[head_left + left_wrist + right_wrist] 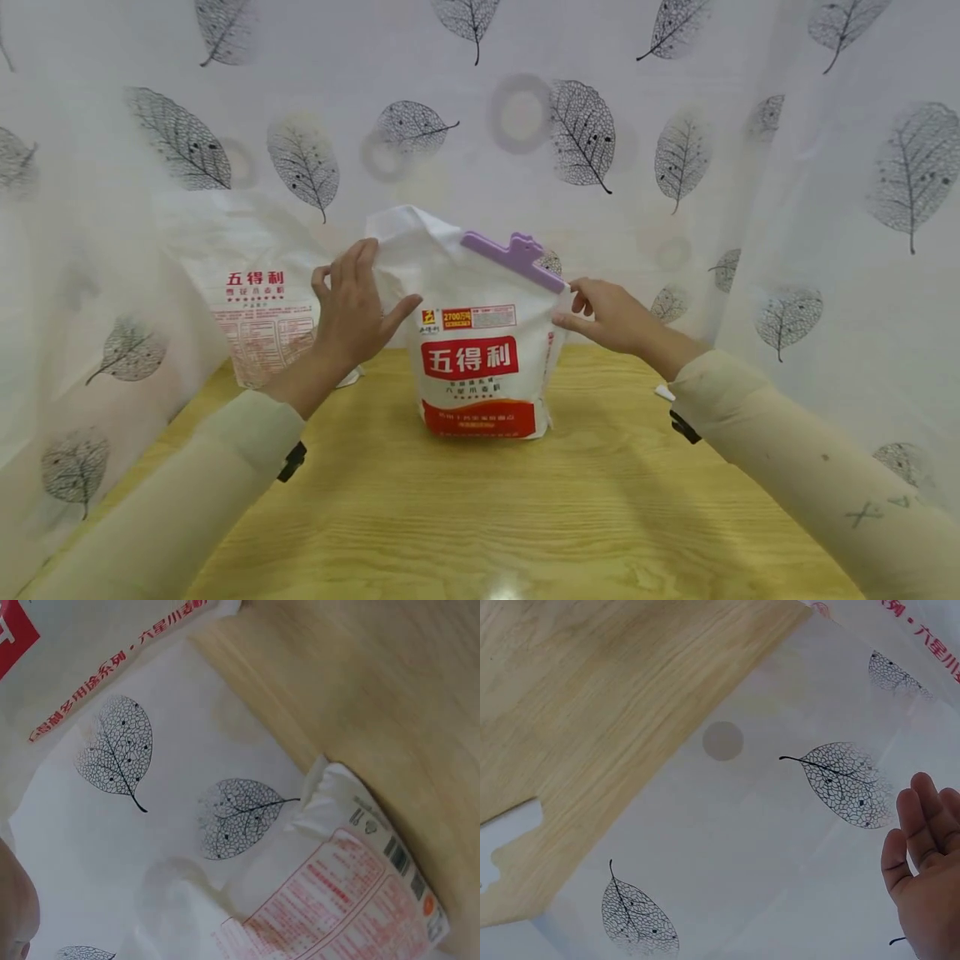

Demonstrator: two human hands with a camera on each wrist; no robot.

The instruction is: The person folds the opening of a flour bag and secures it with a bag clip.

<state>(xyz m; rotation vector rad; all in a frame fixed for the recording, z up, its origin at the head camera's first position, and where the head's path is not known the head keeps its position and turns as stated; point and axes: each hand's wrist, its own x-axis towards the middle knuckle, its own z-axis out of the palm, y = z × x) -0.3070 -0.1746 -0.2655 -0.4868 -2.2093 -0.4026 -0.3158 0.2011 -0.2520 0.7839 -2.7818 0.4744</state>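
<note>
A white flour bag (480, 279) with a red label stands upright on the wooden table. A purple sealing clip (517, 260) lies slanted along its top right edge; the left top corner of the bag sticks up unclipped. My left hand (348, 300) is at the bag's upper left side, fingers raised and thumb stretched toward the front. At the upper right side, by the lower end of the clip, is my right hand (611, 315), thumb and forefinger apart at the bag's edge. The right wrist view shows its fingers (922, 832) loosely bent.
Behind my left hand leans a second white flour bag (255, 312) with red print. A small white piece (663, 392), partly behind the right sleeve, lies on the table (480, 517). A leaf-patterned curtain (480, 175) hangs along the back and sides.
</note>
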